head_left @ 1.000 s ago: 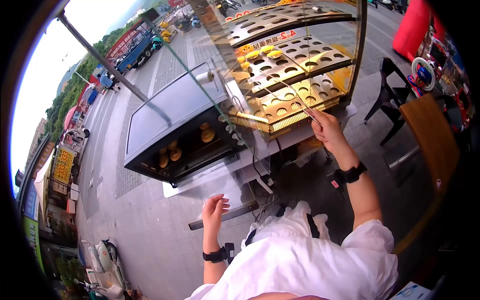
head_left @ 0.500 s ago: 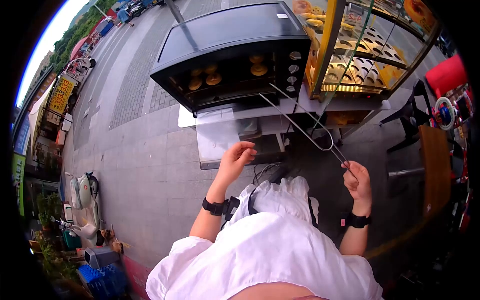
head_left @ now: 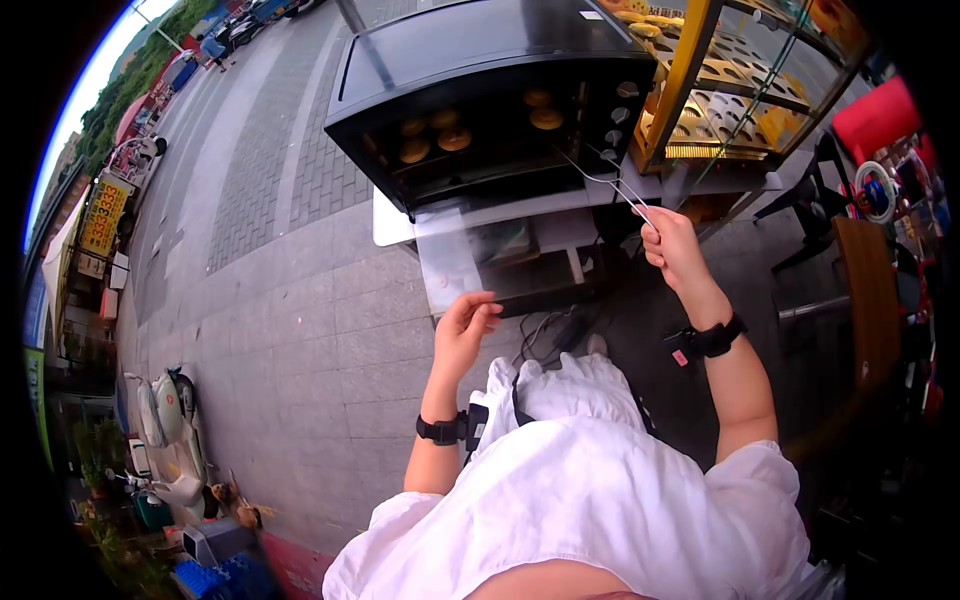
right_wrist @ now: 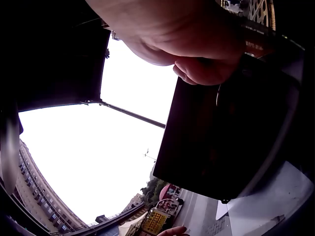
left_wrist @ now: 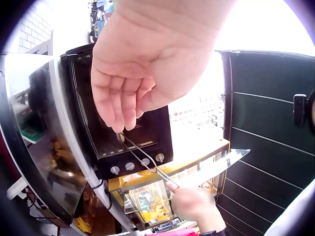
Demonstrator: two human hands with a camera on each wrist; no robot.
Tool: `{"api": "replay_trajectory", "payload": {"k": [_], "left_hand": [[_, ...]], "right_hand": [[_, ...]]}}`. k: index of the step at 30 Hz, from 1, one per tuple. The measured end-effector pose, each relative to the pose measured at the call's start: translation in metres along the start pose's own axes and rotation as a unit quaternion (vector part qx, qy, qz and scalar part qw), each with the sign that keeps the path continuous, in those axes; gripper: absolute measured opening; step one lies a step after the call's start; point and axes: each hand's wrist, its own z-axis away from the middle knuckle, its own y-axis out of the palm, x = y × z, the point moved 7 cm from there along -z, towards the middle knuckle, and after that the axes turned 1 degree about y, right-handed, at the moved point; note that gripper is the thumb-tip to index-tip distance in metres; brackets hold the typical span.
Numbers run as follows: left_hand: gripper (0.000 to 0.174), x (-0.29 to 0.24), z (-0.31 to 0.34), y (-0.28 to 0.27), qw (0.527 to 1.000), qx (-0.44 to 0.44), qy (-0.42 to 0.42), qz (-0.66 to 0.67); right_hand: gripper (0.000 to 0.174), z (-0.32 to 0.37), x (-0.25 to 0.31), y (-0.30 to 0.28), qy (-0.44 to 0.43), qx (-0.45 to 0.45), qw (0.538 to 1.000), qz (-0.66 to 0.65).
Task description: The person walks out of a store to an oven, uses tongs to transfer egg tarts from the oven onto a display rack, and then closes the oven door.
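Note:
Metal tongs (head_left: 612,181) are gripped by their near end in my right hand (head_left: 677,250), their tips at the right part of the open front of a black oven (head_left: 490,75). Inside the oven, several round pastries (head_left: 454,138) sit in two groups. My left hand (head_left: 465,335) hangs in front of the stand below the oven, fingers loosely bent, holding nothing. In the left wrist view the tongs (left_wrist: 142,160) reach from the right hand (left_wrist: 193,202) toward the oven, and the left hand (left_wrist: 142,64) partly covers the oven opening.
A glass display case (head_left: 700,120) with perforated metal trays stands right of the oven, yellow pastries on its upper tray. The white tabletop (head_left: 394,218) projects left of the oven. Cables (head_left: 545,330) lie on the ground below. A wooden table (head_left: 868,300) and dark chair are at the right.
The view has swung from the display case to the oven. My right hand has brought the tongs out of the case and across to the oven's front; my left hand remains empty.

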Motion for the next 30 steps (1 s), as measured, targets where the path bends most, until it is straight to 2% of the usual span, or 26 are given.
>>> {"api": "replay_trajectory", "payload": {"k": [4, 7, 13, 16, 21, 27, 30], "left_hand": [[0.021, 0.013, 0.004, -0.019, 0.999, -0.009, 0.004, 0.035], [0.021, 0.011, 0.005, -0.028, 0.999, -0.018, 0.002, 0.028], [0.020, 0.006, 0.009, -0.041, 0.999, -0.039, 0.011, 0.011], [0.020, 0.014, 0.014, -0.052, 0.999, -0.050, 0.007, 0.017], [0.020, 0.024, 0.027, -0.069, 0.996, -0.087, -0.013, 0.014], [0.021, 0.024, 0.038, -0.079, 0.993, -0.119, -0.019, -0.016], [0.021, 0.026, 0.035, -0.079, 0.994, -0.111, -0.021, -0.008]], "right_hand": [[0.018, -0.016, -0.006, 0.033, 0.018, -0.024, 0.999, 0.016], [0.012, -0.032, -0.026, 0.057, 0.032, -0.049, 0.998, -0.032], [0.021, -0.095, -0.076, 0.089, -0.004, -0.099, 0.992, -0.081], [0.022, -0.140, -0.087, 0.093, -0.030, -0.126, 0.987, -0.095], [0.019, -0.196, -0.076, 0.087, -0.034, -0.175, 0.975, -0.135], [0.023, -0.209, -0.061, 0.074, -0.057, -0.181, 0.974, -0.126], [0.025, -0.200, -0.063, 0.068, -0.056, -0.148, 0.977, -0.144]]}}
